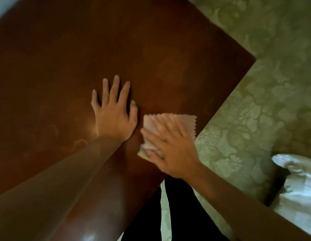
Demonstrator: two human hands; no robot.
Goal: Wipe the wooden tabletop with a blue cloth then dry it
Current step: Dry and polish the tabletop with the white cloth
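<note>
The dark reddish-brown wooden tabletop (81, 49) fills the left and middle of the view. My left hand (114, 112) lies flat on it, fingers spread, holding nothing. Just to its right, my right hand (170, 146) presses flat on a folded pale pinkish-beige cloth (184, 121) with a zigzag edge, near the table's right edge. The hand looks blurred. No blue cloth is in view.
A green floral-patterned carpet (255, 110) lies to the right of the table's edge. A crumpled white, shiny bag or sheet (297, 185) sits at the lower right. My dark trousers (177, 214) show below the table's near corner.
</note>
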